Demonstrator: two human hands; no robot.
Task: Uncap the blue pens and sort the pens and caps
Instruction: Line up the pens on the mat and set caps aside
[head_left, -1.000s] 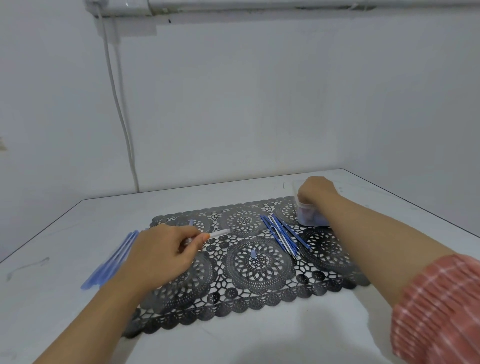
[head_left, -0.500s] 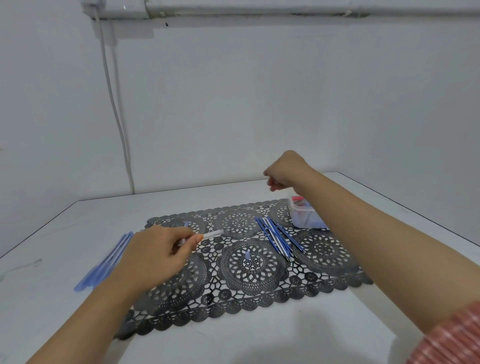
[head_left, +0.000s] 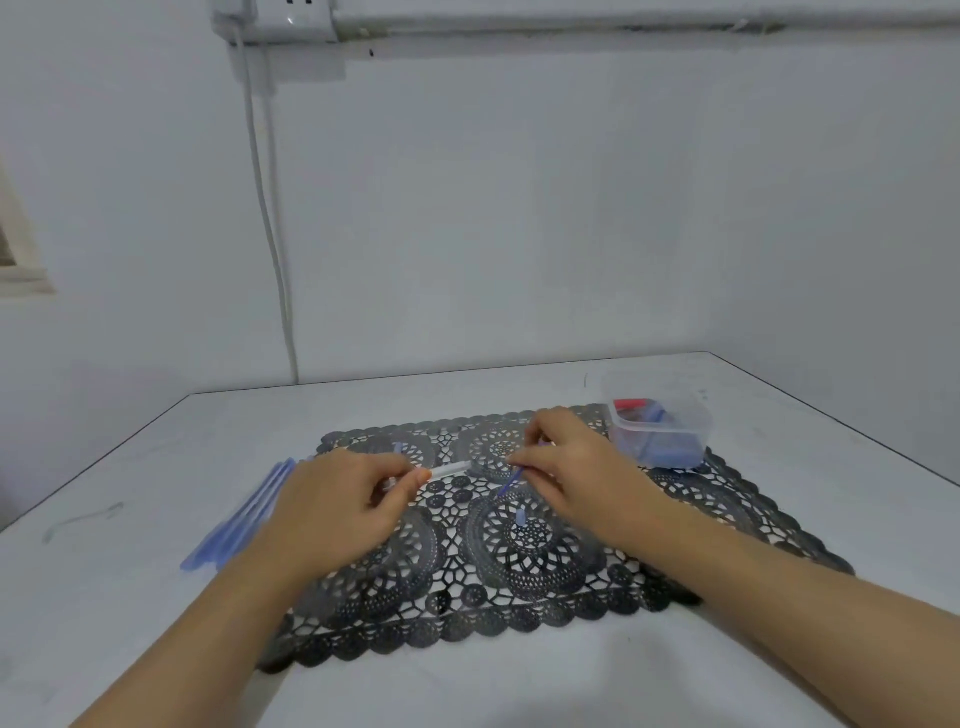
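Pen (head_left: 449, 470) pinched by left hand (head_left: 337, 504) | blue pen (head_left: 508, 484) pinched by right hand (head_left: 576, 467) | light, stiff, slick: best gripped mid-barrel

Light soft, cool, moderately bright, from above: the wall conduit (head_left: 571, 21) casts a shadow just beneath itself; faint diffuse shadows lie under the forearms (head_left: 779, 613) on the table (head_left: 130, 493). Lines bow towards frame edges. Detail soft throughout.
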